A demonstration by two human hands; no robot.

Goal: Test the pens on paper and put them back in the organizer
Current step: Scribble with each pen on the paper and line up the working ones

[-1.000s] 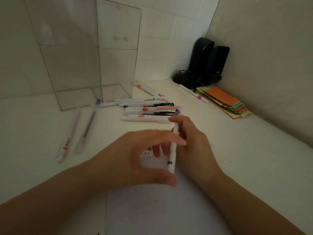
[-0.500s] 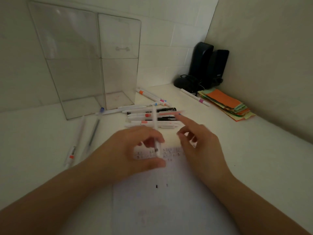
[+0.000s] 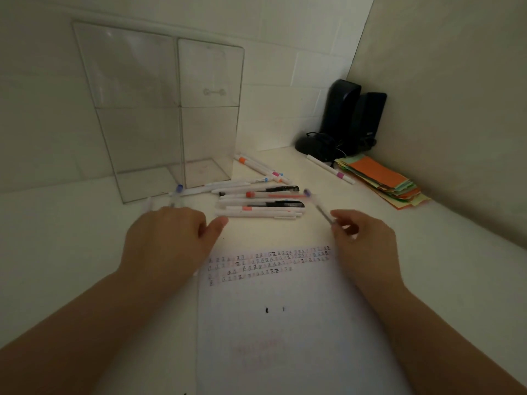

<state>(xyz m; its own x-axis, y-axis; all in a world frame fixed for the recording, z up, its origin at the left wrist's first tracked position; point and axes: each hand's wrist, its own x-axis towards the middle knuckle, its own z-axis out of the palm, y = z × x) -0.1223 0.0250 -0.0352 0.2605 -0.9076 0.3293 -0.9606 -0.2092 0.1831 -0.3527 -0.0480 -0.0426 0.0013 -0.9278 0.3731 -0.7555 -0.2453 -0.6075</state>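
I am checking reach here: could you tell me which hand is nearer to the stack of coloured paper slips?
Right. The right hand, pinching a pen, lies left of the stack of coloured paper slips; the left hand is much farther left, beyond the paper.

Pen cluster [image 3: 259, 201] blocks path to organizer [image 3: 159, 109].

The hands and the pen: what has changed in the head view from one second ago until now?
The hands came apart. The right hand now pinches a purple-capped pen and has carried it right, off the paper. The left hand let go and moved left toward the two pens beside the clear organizer. The row of pens and the coloured paper stack stayed put.
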